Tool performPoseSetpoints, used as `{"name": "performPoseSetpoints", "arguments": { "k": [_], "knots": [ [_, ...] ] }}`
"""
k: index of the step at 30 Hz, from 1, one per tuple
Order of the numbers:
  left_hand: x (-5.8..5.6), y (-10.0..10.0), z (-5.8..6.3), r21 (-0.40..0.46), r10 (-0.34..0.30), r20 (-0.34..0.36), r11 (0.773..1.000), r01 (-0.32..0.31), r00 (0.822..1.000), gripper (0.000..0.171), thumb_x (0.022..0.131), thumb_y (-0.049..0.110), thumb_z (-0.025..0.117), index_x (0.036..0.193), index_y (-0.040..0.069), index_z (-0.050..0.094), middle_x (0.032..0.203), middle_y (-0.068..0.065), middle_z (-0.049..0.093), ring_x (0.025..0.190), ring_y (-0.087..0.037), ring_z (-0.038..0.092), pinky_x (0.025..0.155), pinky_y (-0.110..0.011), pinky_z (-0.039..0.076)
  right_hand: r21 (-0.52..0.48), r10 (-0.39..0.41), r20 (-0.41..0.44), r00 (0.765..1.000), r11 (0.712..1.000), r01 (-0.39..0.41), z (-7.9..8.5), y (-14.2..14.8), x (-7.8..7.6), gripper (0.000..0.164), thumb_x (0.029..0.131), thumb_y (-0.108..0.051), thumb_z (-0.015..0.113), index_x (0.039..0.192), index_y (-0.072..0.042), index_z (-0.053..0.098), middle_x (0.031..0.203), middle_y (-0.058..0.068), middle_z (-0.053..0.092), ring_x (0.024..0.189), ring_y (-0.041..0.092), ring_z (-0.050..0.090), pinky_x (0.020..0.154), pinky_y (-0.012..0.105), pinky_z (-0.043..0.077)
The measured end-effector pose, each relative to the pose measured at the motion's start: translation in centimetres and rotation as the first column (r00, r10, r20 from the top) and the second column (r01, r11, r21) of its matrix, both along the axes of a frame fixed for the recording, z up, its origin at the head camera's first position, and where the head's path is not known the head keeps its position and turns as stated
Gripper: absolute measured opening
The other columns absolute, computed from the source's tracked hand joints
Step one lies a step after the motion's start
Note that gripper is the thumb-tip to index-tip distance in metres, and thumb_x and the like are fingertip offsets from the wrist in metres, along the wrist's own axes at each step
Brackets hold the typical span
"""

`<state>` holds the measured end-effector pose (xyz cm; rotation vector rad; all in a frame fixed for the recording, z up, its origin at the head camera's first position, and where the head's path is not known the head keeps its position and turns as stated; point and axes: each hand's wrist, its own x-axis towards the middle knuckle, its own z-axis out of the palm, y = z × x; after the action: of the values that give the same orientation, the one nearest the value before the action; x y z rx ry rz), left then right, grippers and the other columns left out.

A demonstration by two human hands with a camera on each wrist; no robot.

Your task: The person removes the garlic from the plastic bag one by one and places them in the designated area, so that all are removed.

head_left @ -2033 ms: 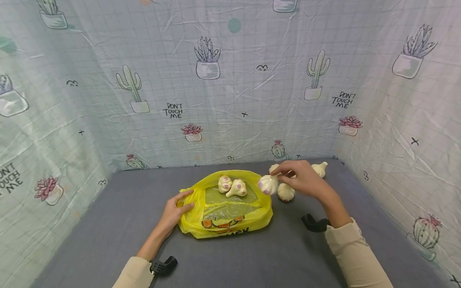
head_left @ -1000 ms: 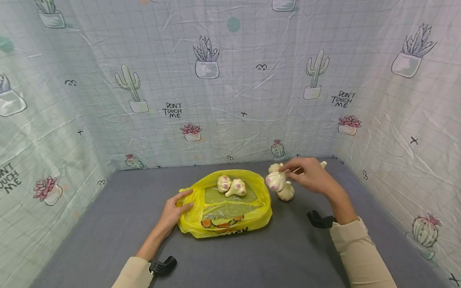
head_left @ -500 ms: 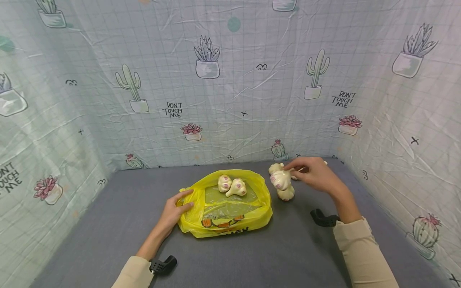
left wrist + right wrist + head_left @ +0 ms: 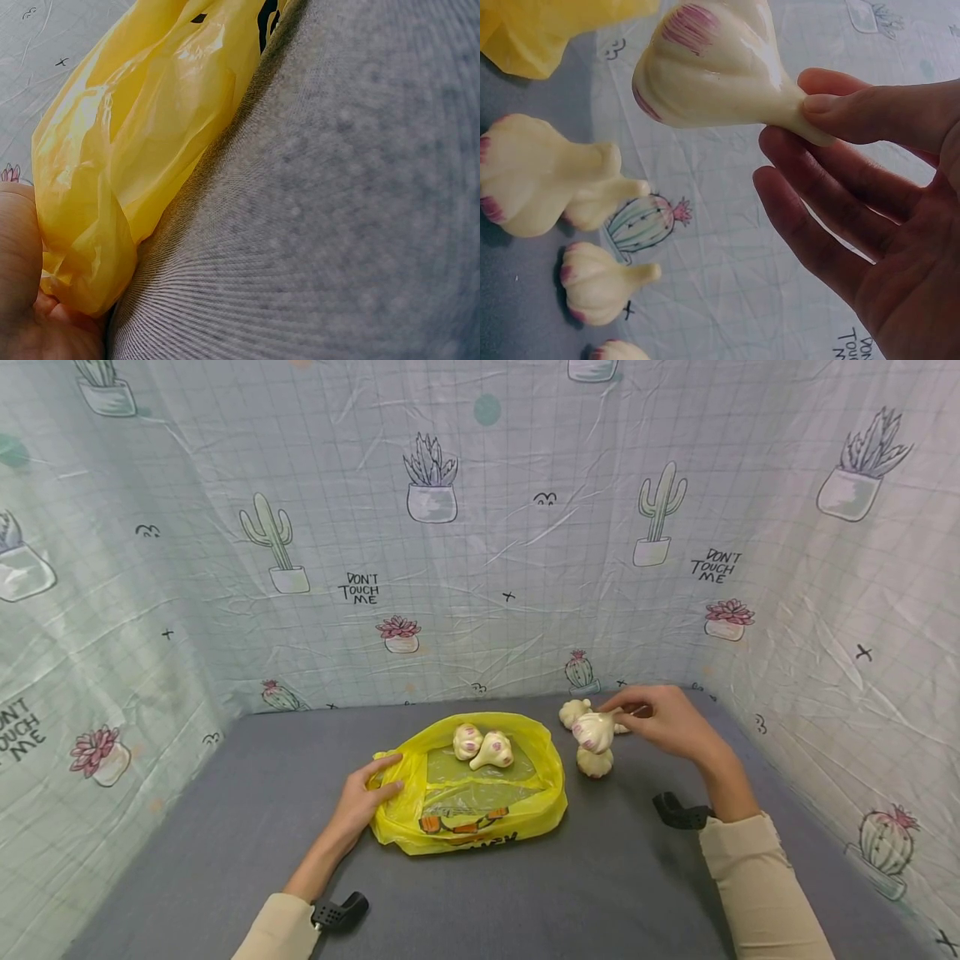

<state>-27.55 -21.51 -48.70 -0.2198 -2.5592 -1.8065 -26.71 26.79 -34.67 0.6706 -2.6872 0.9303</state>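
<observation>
My right hand point(image 4: 660, 718) pinches a garlic bulb point(image 4: 593, 732) by its stem, thumb against fingertips, with the bulb's purple-streaked base pointing away in the right wrist view. In the head view it overlaps another garlic bulb point(image 4: 595, 763) that sits on the table. The left hand point(image 4: 358, 802) holds the left side of a yellow plastic bag point(image 4: 480, 842), whose mouth gapes upward. Inside the bag lie two bulbs, a rounder garlic bulb point(image 4: 467, 742) and a garlic bulb point(image 4: 495, 751) with its stem to the left. In the left wrist view the bag's gathered edge point(image 4: 94, 285) lies between thumb and fingers.
More garlic stands on the table right of the bag: a bulb point(image 4: 573, 713) at the back, and in the right wrist view a separate bulb point(image 4: 592, 283) with another bulb point(image 4: 619, 351) at the frame's lower edge. A patterned curtain point(image 4: 480, 610) surrounds the grey tabletop point(image 4: 525, 902).
My right hand has moved right, away from the bag's right rim, carrying the pinched garlic bulb. The left hand and the bag have stayed in place.
</observation>
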Motion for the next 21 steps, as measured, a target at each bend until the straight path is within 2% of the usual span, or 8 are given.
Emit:
{"name": "performPoseSetpoints", "arguments": {
  "k": [5,12,21],
  "knots": [
    [-0.1,-0.1,0.0,0.007,-0.003,-0.003,1.0,0.003,1.0,0.053,0.099,0.015,0.07,0.149,0.009,0.056,0.162,-0.016,0.044,0.156,-0.034,0.03,0.123,-0.054,0.031,0.004,-0.011,0.0,1.0,1.0,0.011,-0.1,0.4,-0.1,0.02,0.097,-0.005,0.069,0.11,-0.013,0.081,0.109,0.008,0.079,0.092,0.023,0.074,0.079,0.026,0.059],
    [0.0,-0.1,0.1,0.002,-0.005,-0.002,1.0,0.005,1.0,0.052,0.099,0.015,0.069,0.149,0.009,0.056,0.162,-0.015,0.044,0.157,-0.034,0.029,0.124,-0.055,0.029,0.019,-0.027,-0.006,1.0,0.999,0.027,-0.2,0.9,-0.2,0.02,0.097,-0.006,0.069,0.111,-0.013,0.081,0.11,0.007,0.079,0.093,0.02,0.071,0.078,0.026,0.059],
    [0.0,0.0,0.1,-0.003,0.0,0.001,1.0,0.0,1.0,0.053,0.099,0.016,0.069,0.15,0.01,0.055,0.162,-0.015,0.044,0.157,-0.034,0.029,0.123,-0.054,0.031,-0.002,-0.041,0.005,0.999,0.999,0.041,-0.5,1.7,-0.4,0.02,0.098,-0.007,0.068,0.113,-0.01,0.081,0.113,0.01,0.079,0.097,0.023,0.071,0.08,0.028,0.06]
  ]
}}
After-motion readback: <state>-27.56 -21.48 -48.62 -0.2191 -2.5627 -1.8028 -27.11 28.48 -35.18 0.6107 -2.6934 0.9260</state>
